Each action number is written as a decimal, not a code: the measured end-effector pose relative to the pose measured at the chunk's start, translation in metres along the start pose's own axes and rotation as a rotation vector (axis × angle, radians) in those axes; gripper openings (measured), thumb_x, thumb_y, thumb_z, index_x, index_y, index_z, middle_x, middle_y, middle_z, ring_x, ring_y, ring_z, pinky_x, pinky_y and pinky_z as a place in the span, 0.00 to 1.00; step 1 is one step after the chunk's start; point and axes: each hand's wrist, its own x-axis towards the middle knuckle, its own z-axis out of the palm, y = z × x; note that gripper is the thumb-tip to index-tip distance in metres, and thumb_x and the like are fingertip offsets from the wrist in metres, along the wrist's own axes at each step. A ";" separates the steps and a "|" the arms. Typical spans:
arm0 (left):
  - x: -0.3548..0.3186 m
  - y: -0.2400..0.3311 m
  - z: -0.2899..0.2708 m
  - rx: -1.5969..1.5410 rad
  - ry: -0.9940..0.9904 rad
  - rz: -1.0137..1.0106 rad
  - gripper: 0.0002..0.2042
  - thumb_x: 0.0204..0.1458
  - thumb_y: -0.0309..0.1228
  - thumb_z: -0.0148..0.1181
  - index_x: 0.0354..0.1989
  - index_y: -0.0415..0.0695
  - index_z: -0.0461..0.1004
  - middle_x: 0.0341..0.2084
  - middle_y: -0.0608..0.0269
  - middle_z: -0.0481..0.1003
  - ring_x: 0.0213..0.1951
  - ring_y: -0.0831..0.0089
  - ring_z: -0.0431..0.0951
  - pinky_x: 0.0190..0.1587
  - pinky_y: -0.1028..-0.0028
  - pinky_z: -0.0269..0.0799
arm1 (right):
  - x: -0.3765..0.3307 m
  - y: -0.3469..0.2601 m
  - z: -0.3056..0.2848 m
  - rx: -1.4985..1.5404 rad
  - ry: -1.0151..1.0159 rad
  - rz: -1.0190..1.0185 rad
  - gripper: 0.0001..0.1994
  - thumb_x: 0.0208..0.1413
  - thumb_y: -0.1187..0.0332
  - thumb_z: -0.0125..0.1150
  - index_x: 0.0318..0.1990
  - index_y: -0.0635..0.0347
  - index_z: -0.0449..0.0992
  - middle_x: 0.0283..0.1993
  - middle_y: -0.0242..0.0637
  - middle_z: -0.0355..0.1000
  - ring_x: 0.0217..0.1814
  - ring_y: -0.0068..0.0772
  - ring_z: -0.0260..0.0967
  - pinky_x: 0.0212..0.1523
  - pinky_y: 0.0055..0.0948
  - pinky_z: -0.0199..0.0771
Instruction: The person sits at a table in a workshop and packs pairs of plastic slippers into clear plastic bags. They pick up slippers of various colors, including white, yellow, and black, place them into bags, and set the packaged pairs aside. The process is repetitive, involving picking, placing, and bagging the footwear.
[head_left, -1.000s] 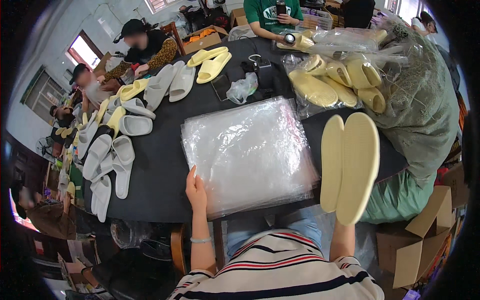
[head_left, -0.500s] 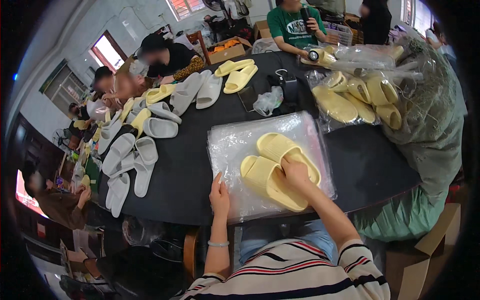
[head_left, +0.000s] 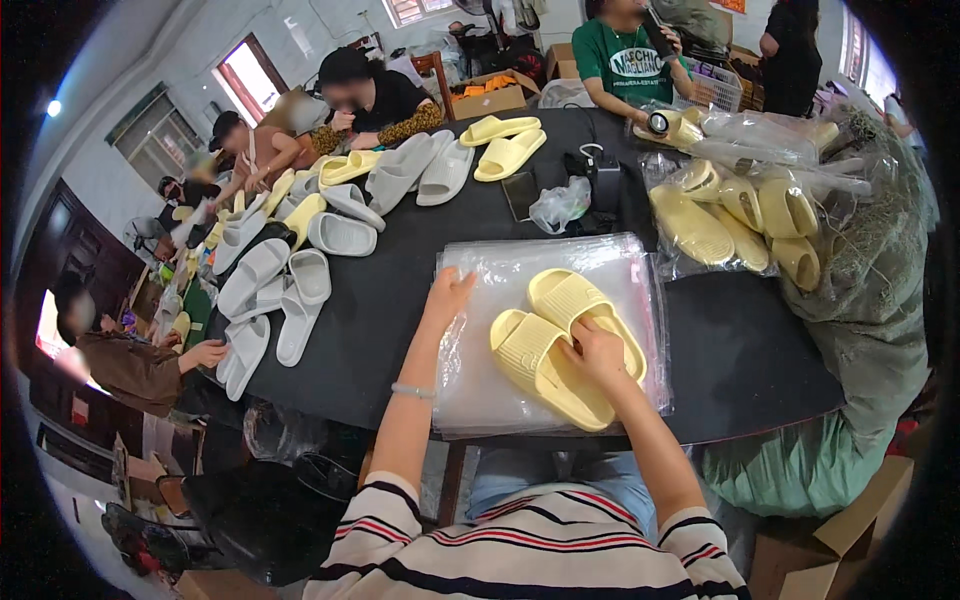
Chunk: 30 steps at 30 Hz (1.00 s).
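A pair of pale yellow slippers (head_left: 553,385) lies side by side, toes pointing away, on a stack of clear plastic bags (head_left: 480,385). My right hand (head_left: 597,352) reaches between the two slippers, fingers closed on their inner edges by the straps. Some of those fingertips are hidden inside the slippers. At the upper left edge of the bag stack is my left hand (head_left: 450,295); its fingers are slightly bent and apart, touching the plastic, with nothing visible held.
Grey slippers (head_left: 303,310) and yellow ones (head_left: 510,155) spread over the black table (head_left: 400,330) to the left. A phone (head_left: 519,195) and crumpled plastic (head_left: 560,207) lie beyond the bags. Bagged yellow slippers (head_left: 690,225) and a large sack (head_left: 870,270) are at right. Several people sit around.
My left hand has moved up along the bags' left edge, from the lower left to the upper left corner. My right hand still holds the slippers. The whole view has shifted slightly.
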 end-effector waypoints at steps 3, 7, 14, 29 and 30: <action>0.026 -0.006 0.001 -0.371 0.004 -0.101 0.15 0.58 0.32 0.56 0.48 0.33 0.69 0.28 0.57 0.77 0.30 0.71 0.79 0.27 0.73 0.74 | 0.001 0.001 0.004 -0.015 0.010 -0.035 0.12 0.51 0.59 0.62 0.34 0.59 0.74 0.32 0.37 0.70 0.28 0.43 0.72 0.28 0.38 0.73; 0.021 0.001 0.015 -0.596 0.100 -0.203 0.10 0.58 0.29 0.55 0.43 0.36 0.71 0.32 0.57 0.77 0.32 0.70 0.80 0.30 0.73 0.76 | -0.001 0.002 -0.002 -0.014 0.063 -0.034 0.13 0.50 0.59 0.62 0.31 0.59 0.73 0.33 0.38 0.70 0.27 0.43 0.72 0.28 0.38 0.73; -0.003 0.012 -0.013 -0.057 0.289 0.321 0.13 0.57 0.24 0.53 0.49 0.35 0.69 0.45 0.56 0.74 0.47 0.69 0.76 0.50 0.74 0.71 | -0.002 0.002 -0.001 -0.015 0.054 -0.039 0.13 0.50 0.58 0.63 0.30 0.59 0.73 0.30 0.37 0.69 0.26 0.42 0.71 0.26 0.38 0.72; -0.094 -0.017 0.021 0.935 -0.045 0.448 0.26 0.61 0.40 0.38 0.67 0.43 0.54 0.67 0.59 0.55 0.68 0.61 0.53 0.69 0.56 0.43 | 0.007 -0.013 -0.010 -0.082 -0.010 -0.004 0.13 0.53 0.59 0.61 0.29 0.61 0.73 0.29 0.42 0.72 0.28 0.45 0.73 0.29 0.40 0.71; -0.095 -0.018 0.021 0.931 -0.035 0.455 0.26 0.61 0.40 0.38 0.67 0.44 0.54 0.67 0.60 0.55 0.69 0.63 0.52 0.69 0.57 0.42 | 0.012 -0.016 -0.013 -0.094 -0.019 0.001 0.13 0.53 0.59 0.60 0.29 0.61 0.73 0.28 0.43 0.72 0.28 0.46 0.73 0.29 0.41 0.71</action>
